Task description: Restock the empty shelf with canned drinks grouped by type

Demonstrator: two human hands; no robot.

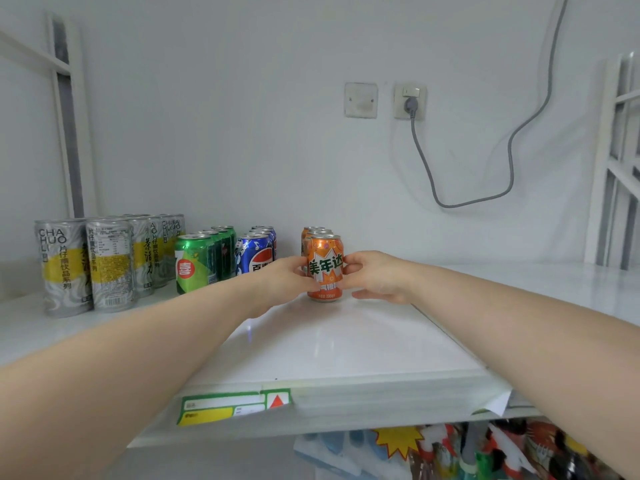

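An orange can [325,268] stands upright on the white shelf [346,341], at the front of a short row of orange cans [313,232]. My left hand [287,278] grips its left side and my right hand [375,277] grips its right side. To the left stand a row of blue cans [254,252], a row of green cans [194,263], and several tall silver-and-yellow cans [86,265] at the far left.
The white back wall carries a plugged socket [410,102] with a grey cable [485,199] hanging over the shelf's right part. A green and yellow price tag [232,407] sits on the front edge. Colourful packages [485,452] lie on the level below.
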